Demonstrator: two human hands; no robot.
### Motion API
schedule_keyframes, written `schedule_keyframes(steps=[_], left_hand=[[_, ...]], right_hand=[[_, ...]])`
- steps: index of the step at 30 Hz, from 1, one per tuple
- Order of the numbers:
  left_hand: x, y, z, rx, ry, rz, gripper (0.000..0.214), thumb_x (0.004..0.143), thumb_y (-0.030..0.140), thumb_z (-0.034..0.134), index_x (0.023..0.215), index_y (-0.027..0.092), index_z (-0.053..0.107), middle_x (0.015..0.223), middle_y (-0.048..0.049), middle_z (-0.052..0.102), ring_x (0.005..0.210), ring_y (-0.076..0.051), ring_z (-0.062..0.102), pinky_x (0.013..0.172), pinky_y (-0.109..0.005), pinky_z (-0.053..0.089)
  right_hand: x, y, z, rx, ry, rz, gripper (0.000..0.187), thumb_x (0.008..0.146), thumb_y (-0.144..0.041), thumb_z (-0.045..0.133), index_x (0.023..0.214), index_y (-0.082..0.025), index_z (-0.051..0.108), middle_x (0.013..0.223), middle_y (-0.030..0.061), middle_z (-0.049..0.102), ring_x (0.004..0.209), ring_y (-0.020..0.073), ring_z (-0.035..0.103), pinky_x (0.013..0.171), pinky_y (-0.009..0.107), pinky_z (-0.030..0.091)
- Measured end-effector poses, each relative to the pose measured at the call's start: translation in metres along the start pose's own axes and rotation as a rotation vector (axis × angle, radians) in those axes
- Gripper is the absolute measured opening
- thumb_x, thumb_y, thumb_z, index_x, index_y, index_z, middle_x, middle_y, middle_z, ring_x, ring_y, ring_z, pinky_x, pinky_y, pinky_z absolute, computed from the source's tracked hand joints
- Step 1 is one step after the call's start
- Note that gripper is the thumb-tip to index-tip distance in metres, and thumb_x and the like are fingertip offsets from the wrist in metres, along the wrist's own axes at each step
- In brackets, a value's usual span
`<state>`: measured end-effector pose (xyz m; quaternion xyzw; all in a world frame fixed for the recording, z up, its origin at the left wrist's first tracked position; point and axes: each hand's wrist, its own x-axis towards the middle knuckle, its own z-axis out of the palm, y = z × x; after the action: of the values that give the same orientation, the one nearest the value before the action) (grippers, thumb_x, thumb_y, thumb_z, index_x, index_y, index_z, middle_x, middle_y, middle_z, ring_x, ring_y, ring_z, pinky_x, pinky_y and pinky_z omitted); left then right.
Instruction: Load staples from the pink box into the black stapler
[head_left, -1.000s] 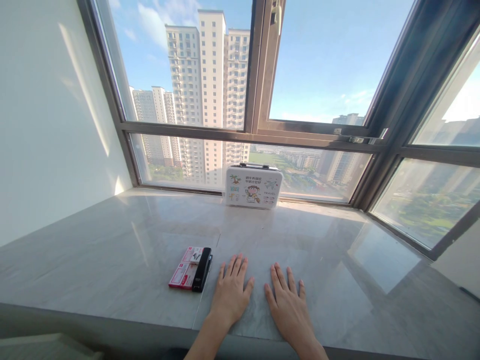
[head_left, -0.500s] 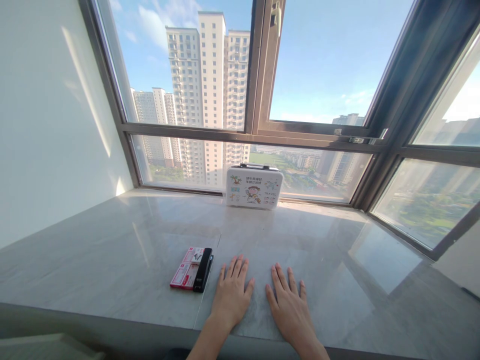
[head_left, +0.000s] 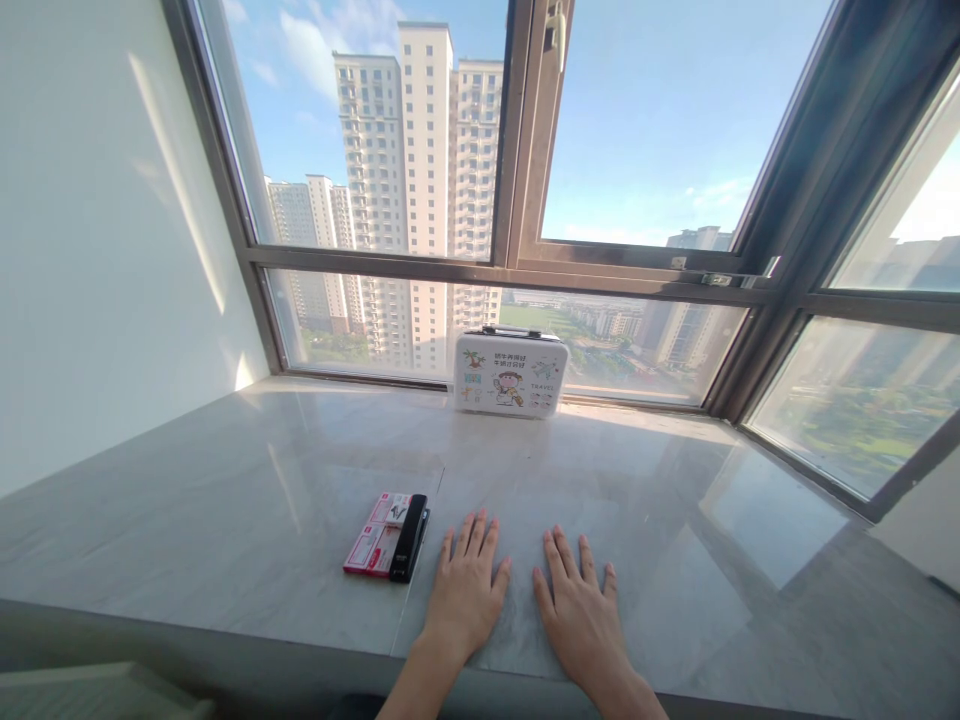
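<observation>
Both bare hands lie flat, palms down, side by side: the left hand (head_left: 465,590) and the right hand (head_left: 581,618) (thumbs nearly meeting), fingers slightly spread, forearms angling inward.

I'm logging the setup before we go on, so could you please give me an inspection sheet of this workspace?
Surface: glossy grey marble sill, with sunlit patches and reflections.
Job's things: black stapler lying against a red box, just beside the left hand, untouched.
Clutter: white printed case standing upright at the glass.
Grippers: left hand and right hand flat on the sill, fingers spread, holding nothing.
Cables: nothing seen.
Surroundings: white wall on the left, window frame, high-rises outside.
</observation>
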<state>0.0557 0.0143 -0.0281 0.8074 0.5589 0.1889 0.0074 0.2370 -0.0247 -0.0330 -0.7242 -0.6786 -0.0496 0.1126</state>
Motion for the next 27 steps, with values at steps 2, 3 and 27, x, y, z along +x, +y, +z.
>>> schedule_keyframes(steps=[2, 3, 27], left_hand=[[-0.0003, -0.0002, 0.0005, -0.002, 0.004, 0.000, 0.060, 0.102, 0.058, 0.024, 0.156, 0.032, 0.029, 0.164, 0.0008, 0.019, 0.152, -0.023, 0.015, 0.123, -0.050, 0.017], [-0.0005, -0.0004, 0.0008, -0.003, 0.006, -0.001, 0.061, 0.102, 0.059, 0.024, 0.156, 0.032, 0.028, 0.164, 0.0010, 0.019, 0.152, -0.022, 0.015, 0.124, -0.050, 0.017], [-0.0049, 0.0035, -0.0059, -0.022, 0.003, -0.022, 0.060, 0.101, 0.055, 0.028, 0.156, 0.031, 0.029, 0.163, -0.0011, 0.024, 0.151, -0.025, 0.017, 0.123, -0.052, 0.018]], right_hand=[[0.0008, -0.0008, 0.0010, -0.014, -0.005, -0.004, 0.059, 0.101, -0.046, 0.029, 0.158, -0.028, 0.027, 0.163, 0.0005, 0.020, 0.150, 0.0383, 0.006, 0.113, 0.070, 0.010], [0.0012, -0.0011, 0.0015, -0.022, -0.005, -0.006, 0.059, 0.101, -0.046, 0.029, 0.158, -0.027, 0.027, 0.163, 0.0009, 0.020, 0.150, 0.0388, 0.006, 0.113, 0.070, 0.009], [-0.0016, -0.0020, -0.0060, -0.030, -0.010, 0.001, 0.059, 0.101, -0.046, 0.028, 0.157, -0.028, 0.030, 0.163, -0.0013, 0.022, 0.150, 0.0365, 0.011, 0.114, 0.066, 0.012]])
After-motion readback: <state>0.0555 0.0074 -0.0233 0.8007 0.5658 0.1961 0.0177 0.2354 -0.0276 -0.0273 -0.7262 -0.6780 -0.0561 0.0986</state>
